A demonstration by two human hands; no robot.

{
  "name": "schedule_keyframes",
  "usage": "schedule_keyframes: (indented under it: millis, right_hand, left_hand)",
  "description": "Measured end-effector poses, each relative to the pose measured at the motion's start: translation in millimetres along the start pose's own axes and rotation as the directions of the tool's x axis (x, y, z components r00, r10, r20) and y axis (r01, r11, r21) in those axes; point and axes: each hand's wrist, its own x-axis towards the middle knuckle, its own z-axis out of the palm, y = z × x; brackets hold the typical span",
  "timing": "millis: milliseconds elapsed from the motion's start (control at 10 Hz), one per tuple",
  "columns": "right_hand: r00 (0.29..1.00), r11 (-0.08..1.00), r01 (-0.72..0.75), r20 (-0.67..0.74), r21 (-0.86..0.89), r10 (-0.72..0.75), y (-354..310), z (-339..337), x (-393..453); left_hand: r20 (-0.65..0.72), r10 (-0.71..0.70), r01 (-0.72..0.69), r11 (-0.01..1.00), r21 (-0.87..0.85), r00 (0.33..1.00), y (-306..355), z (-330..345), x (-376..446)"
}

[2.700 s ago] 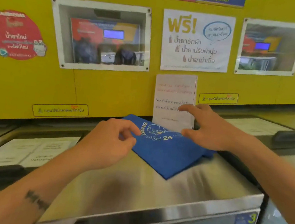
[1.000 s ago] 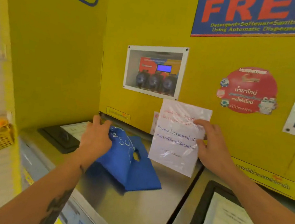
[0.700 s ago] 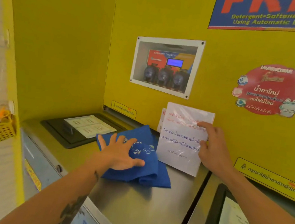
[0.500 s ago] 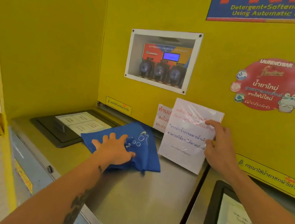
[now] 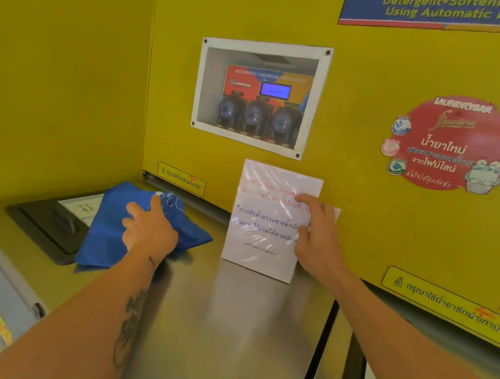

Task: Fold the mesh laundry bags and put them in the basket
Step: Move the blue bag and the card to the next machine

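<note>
**Blue bag slid left, sheet held at the wall**

Since half a second ago you have drawn the folded blue fabric laundry bag further toward the left of the frame, so that its lower corner now overlaps the black recessed lid panel of the neighbouring machine. Your left hand lies on top of the bag with fingers spread and slightly curled, pressing and gathering the cloth, not closed around it. Your right hand remains where it was, pinching the right edge of the white plastic-covered printed notice, which stands upright against the yellow wall in the centre of the frame.

The bag sits in the left-middle of the frame on the brushed steel surface. No basket shows in this view.

The bag looks light, limp and soft, with a white print near its upper fold. Steel this smooth probably gives it little grip, so it will likely slide before it creases. Take hold at the folded edge or a corner, pinching all layers together, or the fold may fall open when lifted. The notice looks glossy, thin and fairly stiff.
</note>
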Motion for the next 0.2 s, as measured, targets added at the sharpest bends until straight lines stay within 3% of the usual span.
schedule_keyframes:
  millis: [100,200]
  right_hand:
    - [0.999,1.000,0.018,0.034,-0.021,-0.018,-5,15,8]
    - [0.999,0.999,0.033,0.028,-0.025,-0.032,-8,14,11]
  left_hand:
    - [0.057,-0.042,0.042,0.999,0.011,0.997,9,-15,-3]
    - [-0.002,0.009,-0.009,0.998,0.065,1.000,17,-26,-13]
